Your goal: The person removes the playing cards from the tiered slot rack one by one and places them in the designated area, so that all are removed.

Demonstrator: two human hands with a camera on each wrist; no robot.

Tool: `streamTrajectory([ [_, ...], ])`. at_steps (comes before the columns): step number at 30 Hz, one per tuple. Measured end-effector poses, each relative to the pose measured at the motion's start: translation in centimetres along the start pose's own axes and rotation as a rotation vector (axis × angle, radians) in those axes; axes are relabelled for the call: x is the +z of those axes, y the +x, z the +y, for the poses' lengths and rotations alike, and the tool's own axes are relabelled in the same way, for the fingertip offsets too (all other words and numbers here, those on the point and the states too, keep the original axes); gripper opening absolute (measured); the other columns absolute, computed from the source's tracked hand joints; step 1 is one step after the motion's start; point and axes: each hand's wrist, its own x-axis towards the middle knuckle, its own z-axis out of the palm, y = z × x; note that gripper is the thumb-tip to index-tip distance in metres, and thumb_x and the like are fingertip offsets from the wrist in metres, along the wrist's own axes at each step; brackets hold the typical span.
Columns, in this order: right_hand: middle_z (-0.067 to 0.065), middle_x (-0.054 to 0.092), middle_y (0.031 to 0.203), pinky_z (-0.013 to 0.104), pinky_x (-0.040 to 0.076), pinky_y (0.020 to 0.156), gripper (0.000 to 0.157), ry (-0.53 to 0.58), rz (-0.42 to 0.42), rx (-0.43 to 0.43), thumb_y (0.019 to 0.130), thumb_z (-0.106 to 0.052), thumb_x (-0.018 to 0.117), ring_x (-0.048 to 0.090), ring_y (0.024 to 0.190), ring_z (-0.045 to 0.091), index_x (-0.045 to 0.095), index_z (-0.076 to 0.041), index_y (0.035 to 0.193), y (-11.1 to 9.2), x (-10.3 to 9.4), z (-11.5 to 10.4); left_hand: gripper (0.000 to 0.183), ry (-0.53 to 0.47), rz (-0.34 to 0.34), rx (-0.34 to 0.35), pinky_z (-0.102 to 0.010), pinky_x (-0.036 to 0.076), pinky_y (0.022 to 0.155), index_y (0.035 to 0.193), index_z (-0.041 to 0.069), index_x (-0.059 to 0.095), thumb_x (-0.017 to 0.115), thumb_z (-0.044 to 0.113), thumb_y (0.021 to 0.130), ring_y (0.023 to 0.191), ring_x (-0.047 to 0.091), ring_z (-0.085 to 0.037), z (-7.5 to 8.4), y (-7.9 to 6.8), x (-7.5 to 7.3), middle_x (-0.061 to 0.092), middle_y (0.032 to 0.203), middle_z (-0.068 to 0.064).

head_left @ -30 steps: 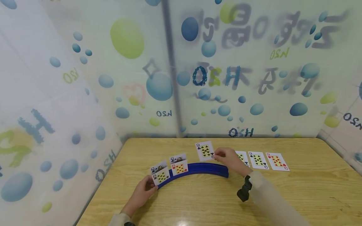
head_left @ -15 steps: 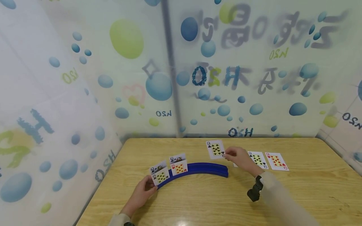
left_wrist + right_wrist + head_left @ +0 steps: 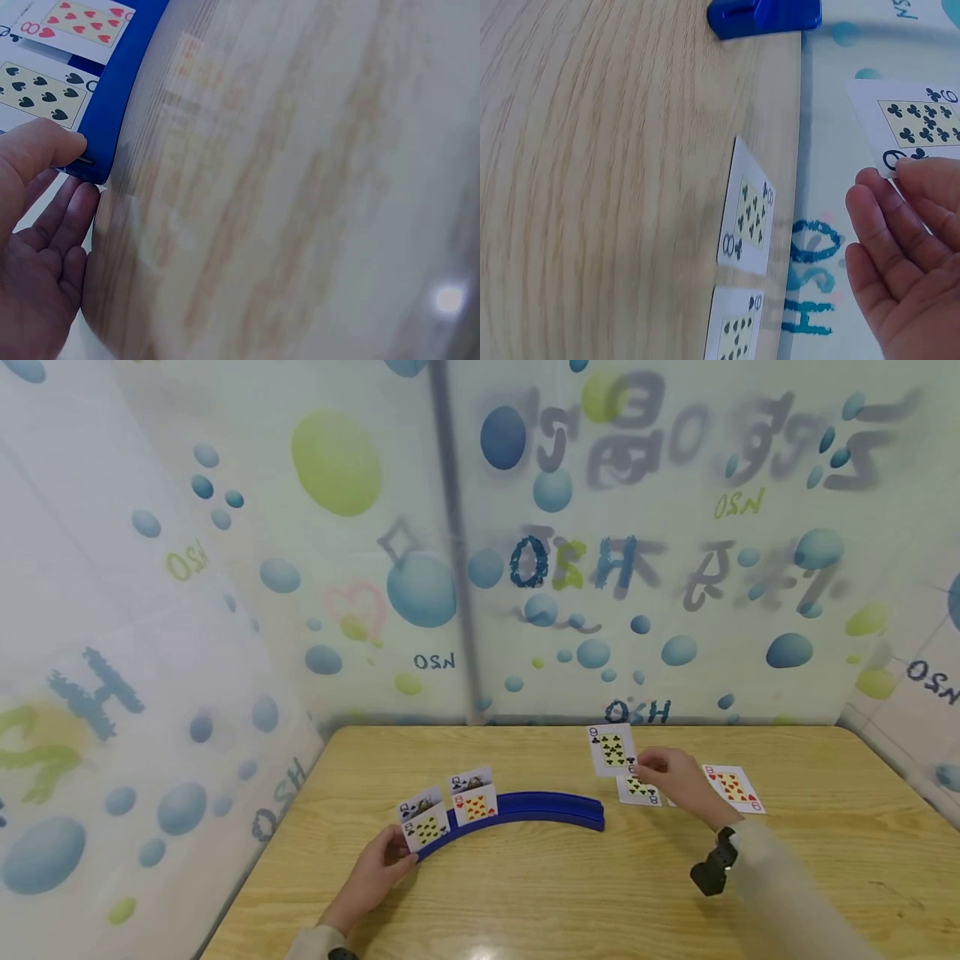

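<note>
My left hand grips the left end of a curved blue card holder, thumb on its front as the left wrist view shows. In the holder stand an eight of spades and an eight of hearts, each before a queen. My right hand pinches a nine of clubs by its lower right corner, raised over the back of the table. An eight of clubs lies just below it. The nine of spades is mostly hidden behind my right hand in the head view.
A nine of hearts lies face up to the right of my right hand. A printed curtain with bubbles hangs right behind the wooden table. The right stretch of the holder carries no cards.
My right hand has moved right with the nine of clubs, from behind the holder to over the eight of clubs. The left hand and the holder have stayed put.
</note>
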Motion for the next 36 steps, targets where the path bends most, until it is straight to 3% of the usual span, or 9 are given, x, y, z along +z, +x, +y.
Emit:
streamTrajectory([
  [6,0.013,0.061,0.084,0.033,0.045,0.061,0.017,-0.027,0.019,0.048,0.091,-0.015,0.057,0.056,0.076,0.029,0.061,0.001,0.096,-0.6,-1.5,1.0,0.030,0.014,0.003,-0.014,-0.031,0.046,0.079,0.110,-0.002,0.052,0.064,0.002,0.083,0.090,0.055,-0.018,0.0,-0.1,0.0,0.058,0.100,-0.007],
  [14,0.008,0.062,0.086,0.032,0.047,0.064,0.020,-0.107,0.060,0.077,0.091,-0.017,0.056,0.057,0.078,0.020,0.061,0.001,0.096,-1.6,-3.1,2.2,0.028,0.007,0.017,-0.006,-0.028,0.047,0.078,0.107,-0.003,0.053,0.064,0.000,0.082,0.090,0.055,-0.018,0.0,-0.1,0.0,0.058,0.097,-0.008],
  [29,0.014,0.062,0.086,0.027,0.045,0.055,0.029,-0.196,0.104,0.119,0.092,-0.019,0.055,0.055,0.075,0.022,0.057,0.008,0.102,-3.9,-6.5,5.7,0.028,0.028,0.012,0.000,-0.033,0.046,0.081,0.108,-0.001,0.053,0.065,0.002,0.082,0.091,0.055,-0.018,0.0,0.1,0.1,0.058,0.098,-0.006],
  [36,0.019,0.060,0.089,0.032,0.044,0.059,0.031,-0.249,0.107,0.151,0.093,-0.019,0.054,0.054,0.077,0.025,0.057,0.011,0.103,-4.6,-7.7,6.7,0.029,0.010,0.016,-0.010,-0.032,0.046,0.081,0.108,-0.002,0.053,0.065,0.002,0.082,0.091,0.055,-0.018,0.1,-0.1,0.1,0.058,0.098,-0.007],
])
